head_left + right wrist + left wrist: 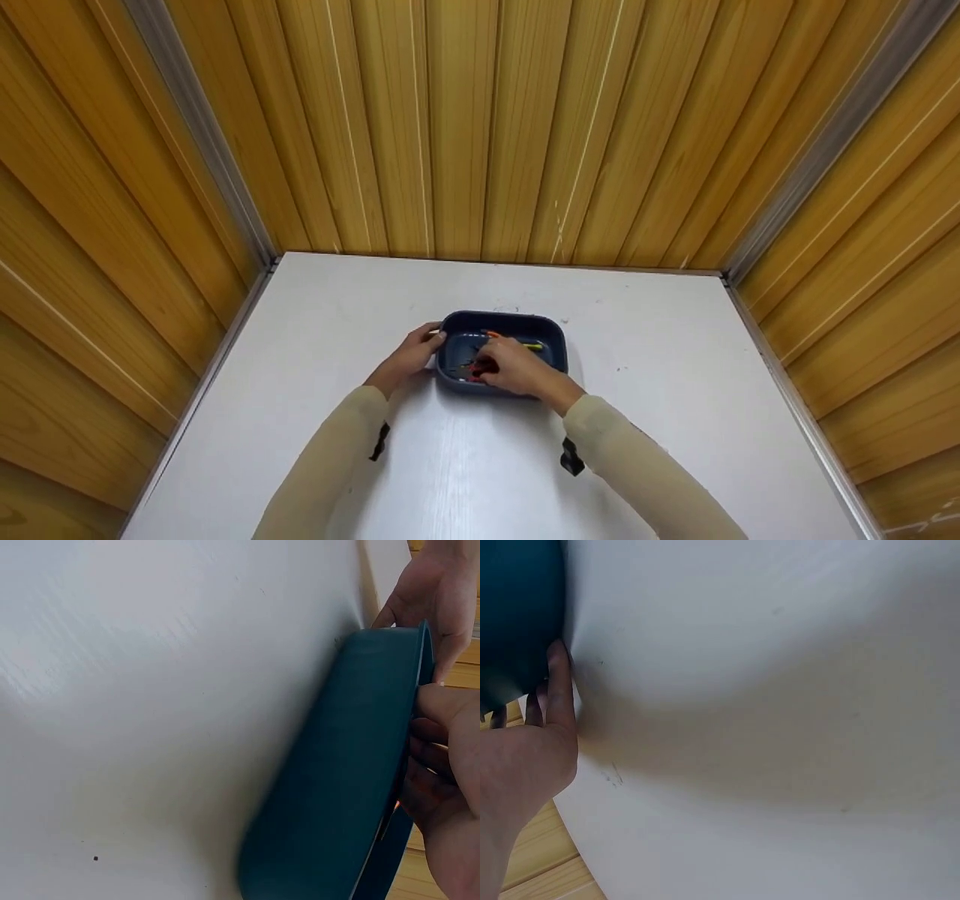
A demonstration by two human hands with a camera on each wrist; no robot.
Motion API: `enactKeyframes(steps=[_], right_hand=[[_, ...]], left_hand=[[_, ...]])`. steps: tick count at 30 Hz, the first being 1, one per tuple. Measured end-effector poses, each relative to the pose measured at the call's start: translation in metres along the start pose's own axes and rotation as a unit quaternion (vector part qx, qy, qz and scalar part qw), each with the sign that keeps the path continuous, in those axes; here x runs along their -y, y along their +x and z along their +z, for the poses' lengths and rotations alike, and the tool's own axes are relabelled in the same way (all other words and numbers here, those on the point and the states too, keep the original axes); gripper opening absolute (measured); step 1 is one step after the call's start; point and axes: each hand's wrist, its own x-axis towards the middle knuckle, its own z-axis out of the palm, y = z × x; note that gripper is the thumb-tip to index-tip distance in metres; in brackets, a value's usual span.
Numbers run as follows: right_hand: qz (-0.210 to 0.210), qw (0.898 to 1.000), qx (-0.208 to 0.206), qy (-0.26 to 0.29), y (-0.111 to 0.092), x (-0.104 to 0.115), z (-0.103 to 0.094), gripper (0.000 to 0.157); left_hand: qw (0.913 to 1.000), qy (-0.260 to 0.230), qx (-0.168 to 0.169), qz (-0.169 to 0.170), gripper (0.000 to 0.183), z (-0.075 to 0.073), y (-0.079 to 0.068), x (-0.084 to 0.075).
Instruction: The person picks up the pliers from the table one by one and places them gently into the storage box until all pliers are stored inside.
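A dark blue rectangular basin (pixel 551 330) with rounded corners stands on the white table. Small thin pieces lie inside: an orange one (pixel 491 334), a yellow-green one (pixel 534 346) and some red ones (pixel 474 369); their kind is too small to tell. My left hand (pixel 411 354) holds the basin's left side, thumb at the rim and fingers along the outer wall; the left wrist view shows these fingers (pixel 560 694) against the wall. Over the front rim, my right hand (pixel 516 366) reaches in with bent fingers at the red pieces. Whether it pinches one is hidden.
The white table (pixel 337 300) carries a few specks of debris (pixel 565 320) near the basin. Wood-patterned panels (pixel 465 135) wall in its back and both sides, with metal posts (pixel 217 150) at the corners. Each sleeved forearm wears a dark wrist mount (pixel 571 457).
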Motion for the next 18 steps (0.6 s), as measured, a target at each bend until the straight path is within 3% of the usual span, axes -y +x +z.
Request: enactKeyframes(steps=[10,18], right_hand=[[-0.003,0.999,-0.037,0.019,-0.005,-0.004,0.001,0.03],[0.016,1.0,-0.017,0.015,-0.015,-0.005,-0.005,0.038]], left_hand=[[0.9998,-0.001,0.004,-0.019,0.048,0.0,0.002,-0.003],[0.9996,-0.013,0.005,-0.023,0.047,-0.003,-0.003,-0.005]])
